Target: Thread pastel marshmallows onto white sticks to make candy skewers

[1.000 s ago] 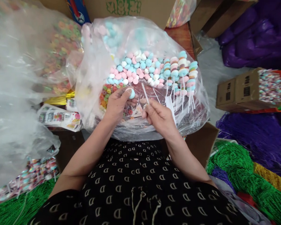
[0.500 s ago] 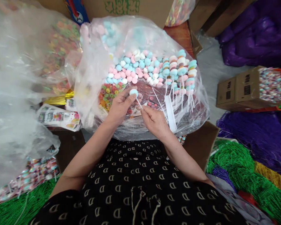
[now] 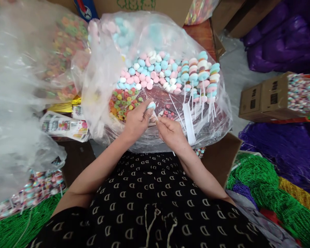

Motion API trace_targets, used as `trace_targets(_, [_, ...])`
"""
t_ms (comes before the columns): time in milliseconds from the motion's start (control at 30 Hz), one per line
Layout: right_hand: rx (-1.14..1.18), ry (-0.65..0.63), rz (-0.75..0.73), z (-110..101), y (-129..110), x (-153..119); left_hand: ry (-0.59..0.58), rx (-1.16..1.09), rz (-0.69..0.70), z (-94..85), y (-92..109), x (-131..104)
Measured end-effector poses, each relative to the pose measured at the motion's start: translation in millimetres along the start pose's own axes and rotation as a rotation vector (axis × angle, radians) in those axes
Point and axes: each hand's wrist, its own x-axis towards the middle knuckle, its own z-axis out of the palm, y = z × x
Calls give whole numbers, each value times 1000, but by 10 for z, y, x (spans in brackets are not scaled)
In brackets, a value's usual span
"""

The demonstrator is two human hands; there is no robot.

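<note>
A pale blue and white marshmallow [image 3: 151, 105] is pinched between the thumb and fingers of my left hand [image 3: 136, 120]. My right hand [image 3: 171, 131] grips a thin white stick [image 3: 155, 117], which points up toward the marshmallow; whether its tip is inside I cannot tell. Just beyond my hands lies a heap of pink, white and blue marshmallows [image 3: 144, 77]. Colourful gummy rings [image 3: 124, 98] sit beside my left hand. To the right, several finished candy skewers [image 3: 203, 65] lie together, near a bundle of loose white sticks [image 3: 188, 124].
Clear plastic sheeting [image 3: 212, 132] lies under the sweets. A big bag of gummy rings [image 3: 67, 51] stands at left, above printed labels [image 3: 64, 125]. On the right are a carton [image 3: 271, 94] with wrapped sweets, green cord [image 3: 260, 175] and purple strands [image 3: 279, 148].
The marshmallow in my left hand has turned from facing the camera to edge-on and shifted slightly right and down. My right hand keeps its hold on the stick.
</note>
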Motion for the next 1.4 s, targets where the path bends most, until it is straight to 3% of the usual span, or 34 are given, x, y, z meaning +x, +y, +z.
trace_targets(200, [128,18,116,57,84,43,-8,138,123,65,-15,2])
trace_targets(333, [164,-77,145,-62,128,2,59,166,162,4,-39,108])
trace_targets(433, [131,-71,129,-144,158,-90,88,175,166,-43,-70,155])
trace_targets(567, [132,47,156,-126,226,-130,44,171,208,16,-68,89])
trace_targets(800, [174,80,131,-10,336,32,-141,152,275,216,112,-107])
trace_targets(900, [229,123,155,-87,340,50,-184,217,274,89,63,-36])
trace_targets(1033, [305,183,178,-192,313,33,-141,520,223,-208,-129,158])
trace_targets(1167, [321,163,188,-161,302,12,-213,764,178,-359,-230,266])
trace_targets(1267, [301,142,187,-125,319,-4,-275,789,180,-376,-220,243])
trace_targets(1400, [264,122,177,-133,354,-37,-269,700,202,-420,-236,166])
